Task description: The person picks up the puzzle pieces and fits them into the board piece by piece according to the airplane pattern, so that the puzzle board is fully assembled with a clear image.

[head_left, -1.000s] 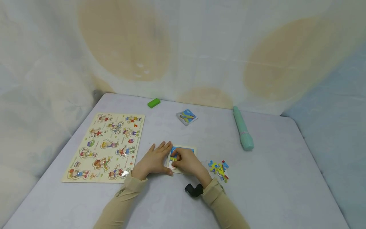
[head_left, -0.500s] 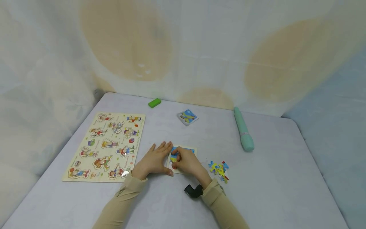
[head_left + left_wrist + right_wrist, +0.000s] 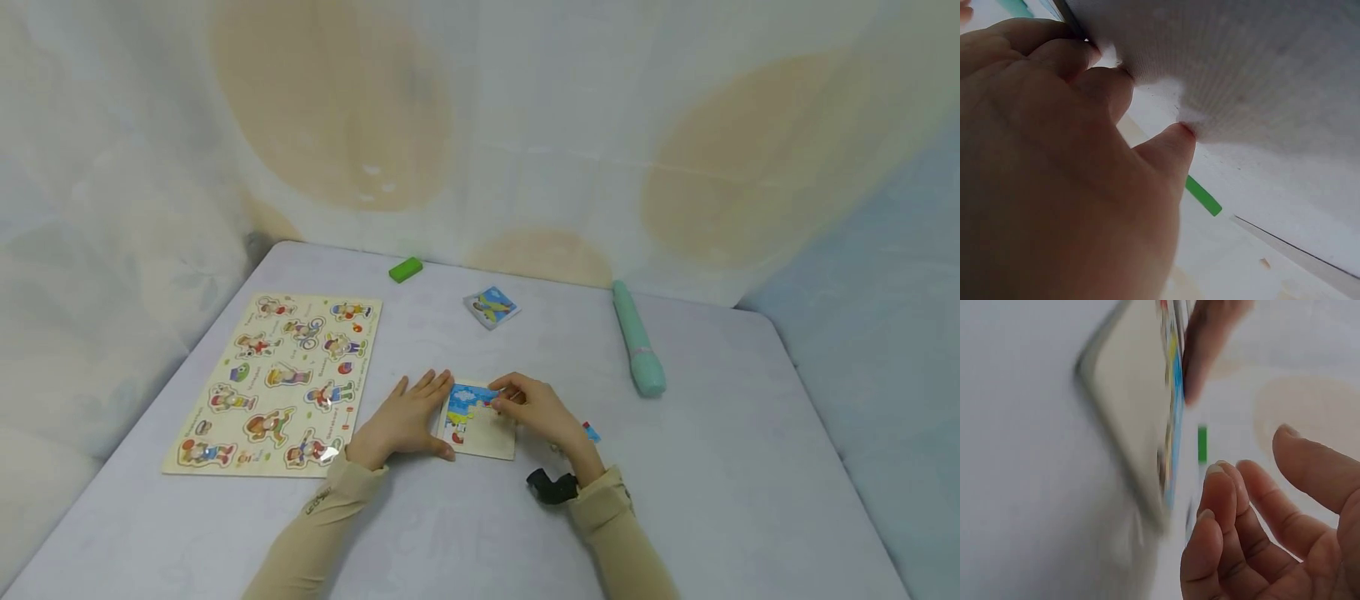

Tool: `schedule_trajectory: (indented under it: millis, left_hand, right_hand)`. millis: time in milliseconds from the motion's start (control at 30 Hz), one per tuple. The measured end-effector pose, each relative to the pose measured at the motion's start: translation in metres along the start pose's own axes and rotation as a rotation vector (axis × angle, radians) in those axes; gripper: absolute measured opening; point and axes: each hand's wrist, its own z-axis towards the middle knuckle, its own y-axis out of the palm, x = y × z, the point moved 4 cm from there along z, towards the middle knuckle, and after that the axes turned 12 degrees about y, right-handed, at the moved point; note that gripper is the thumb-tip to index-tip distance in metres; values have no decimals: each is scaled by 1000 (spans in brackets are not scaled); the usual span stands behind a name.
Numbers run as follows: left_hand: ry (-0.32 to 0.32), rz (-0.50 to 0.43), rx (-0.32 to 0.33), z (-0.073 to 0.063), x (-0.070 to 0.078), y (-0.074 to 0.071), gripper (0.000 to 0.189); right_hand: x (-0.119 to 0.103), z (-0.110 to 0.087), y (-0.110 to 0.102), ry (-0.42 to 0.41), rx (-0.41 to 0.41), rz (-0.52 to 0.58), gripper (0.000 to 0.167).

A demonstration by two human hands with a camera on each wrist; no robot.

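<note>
The left hand (image 3: 405,423), grip spread, rests at the part-filled jigsaw board's (image 3: 487,440) left edge on the counter (image 3: 750,483). The right hand (image 3: 542,410), thumb parted from fingers, grips nothing visible; brushing low, it could scatter the loose pieces (image 3: 591,432).

A pale, square puzzle board (image 3: 491,437) lies flat on the tabletop (image 3: 750,467), the left hand (image 3: 405,423) along its left edge. Joined pieces (image 3: 467,398) partly fill it, blue at the far side, yellow and red toward the near left; its near right part is bare. The right hand (image 3: 538,410) covers its far right corner. Loose pieces (image 3: 592,432) lie to the right, partly hidden.
</note>
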Motion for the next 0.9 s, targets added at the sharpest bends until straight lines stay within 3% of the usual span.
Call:
schedule_trajectory:
  millis: [167, 333, 500, 767, 900]
  left_hand:
    - [3, -6, -10, 3, 1, 2, 114]
    - [1, 1, -23, 2, -1, 2, 114]
    - [-3, 23, -23, 0, -3, 1, 115]
    - [14, 17, -13, -1, -1, 0, 114]
    - [10, 18, -15, 0, -3, 1, 115]
  right_hand:
    - [37, -19, -40, 88, 63, -48, 30]
    - [61, -33, -57, 115, -33, -133, 40]
    - [61, -34, -57, 67, -92, -165, 51]
    - [62, -31, -56, 112, -33, -209, 24]
    - [63, -28, -56, 137, 12, -149, 8]
